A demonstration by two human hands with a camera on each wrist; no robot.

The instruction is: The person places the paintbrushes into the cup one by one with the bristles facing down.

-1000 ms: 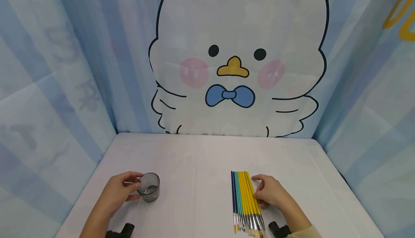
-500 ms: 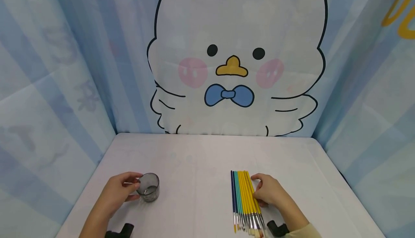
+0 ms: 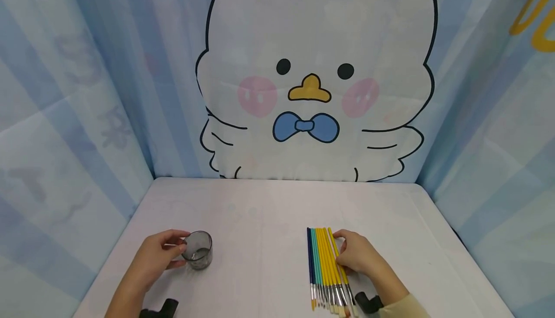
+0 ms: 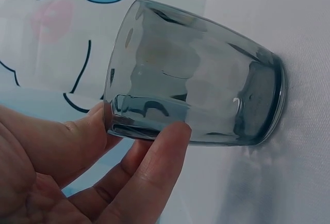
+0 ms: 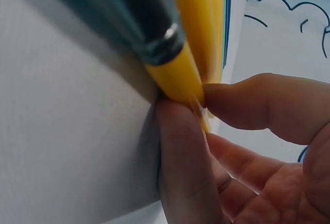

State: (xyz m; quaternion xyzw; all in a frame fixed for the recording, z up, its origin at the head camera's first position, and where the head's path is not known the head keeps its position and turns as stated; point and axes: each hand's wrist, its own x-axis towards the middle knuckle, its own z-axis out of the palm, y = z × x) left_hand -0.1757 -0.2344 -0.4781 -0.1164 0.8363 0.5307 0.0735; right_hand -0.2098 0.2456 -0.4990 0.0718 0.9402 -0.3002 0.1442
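Seen from above, a person's two bare hands work over a white, cloth-covered tabletop [image 3: 260, 260]. On the left, a smoky grey, see-through glass [image 3: 197, 250] stands upright with its mouth facing up. The left hand [image 3: 151, 258] holds it at its near-left side, pinching it by the rim and upper wall between thumb and fingers; the left wrist view shows one fingertip laid against the outside of the wall and the base on the cloth. Well apart from the glass, toward the right, a row of slim paintbrushes [image 3: 322, 255] lies side by side, handles pointing away from the person and bristles toward them. From left to right the handles run dark blue, teal, then yellow, with silver collars above the bristles. The right hand [image 3: 361, 255] pinches the rightmost yellow brush [image 3: 333, 242] between thumb and finger; this brush lies at a slant, a narrow gap parting it from its neighbour. Whether it is lifted off the cloth, I cannot tell. A pale yellow sleeve [image 3: 405, 308] covers the right forearm. Behind the tabletop hangs a blue-and-white backdrop [image 3: 182, 77] printed with a large white cartoon bird [image 3: 312, 29] wearing a blue bow tie [image 3: 305, 127].
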